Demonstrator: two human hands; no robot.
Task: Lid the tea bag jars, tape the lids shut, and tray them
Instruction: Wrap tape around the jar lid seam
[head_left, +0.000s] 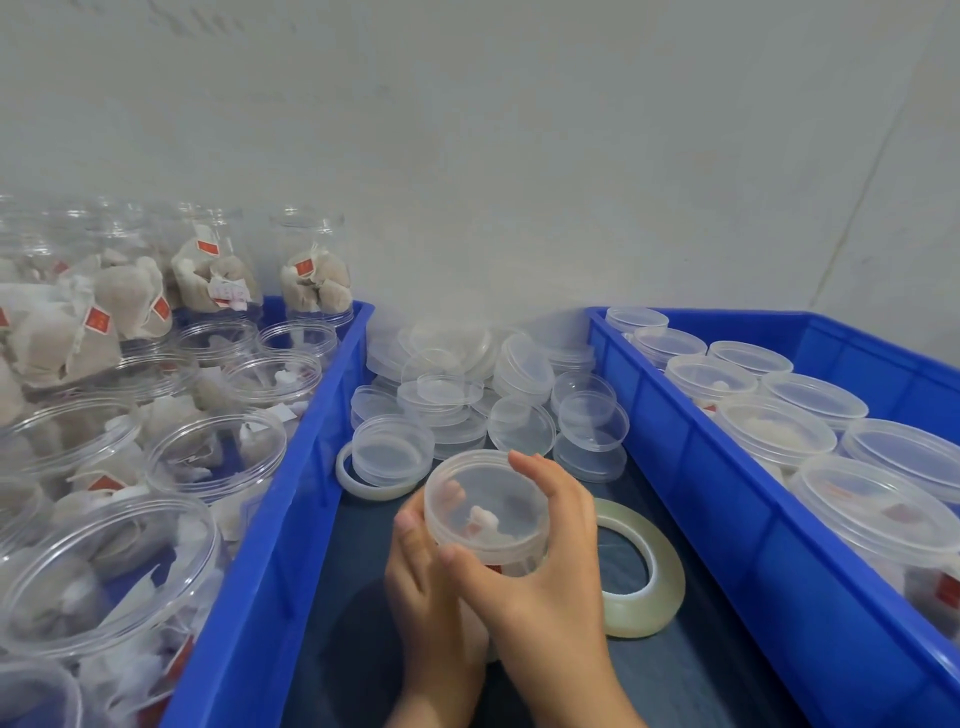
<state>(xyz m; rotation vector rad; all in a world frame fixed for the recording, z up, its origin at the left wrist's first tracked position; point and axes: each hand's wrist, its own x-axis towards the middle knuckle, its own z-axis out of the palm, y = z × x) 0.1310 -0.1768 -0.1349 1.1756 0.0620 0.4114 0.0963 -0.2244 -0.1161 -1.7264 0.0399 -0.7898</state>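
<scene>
A clear jar of tea bags with a translucent lid (485, 506) on top sits low in the middle of the view. My left hand (423, 582) grips the jar's body from the left. My right hand (540, 561) wraps around the lid rim from the right, fingers curled over its far edge. A large roll of clear tape (644, 571) lies flat on the dark surface just right of my hands. A pile of loose lids (467, 395) lies behind the jar. Open jars (218, 452) fill the left blue tray (291, 499). Lidded jars (779, 431) stand in the right blue tray (727, 499).
A second tape roll (363, 486) lies under a lid, left of the held jar. A plain pale wall rises behind the trays. The dark table surface (701, 675) shows between the two trays.
</scene>
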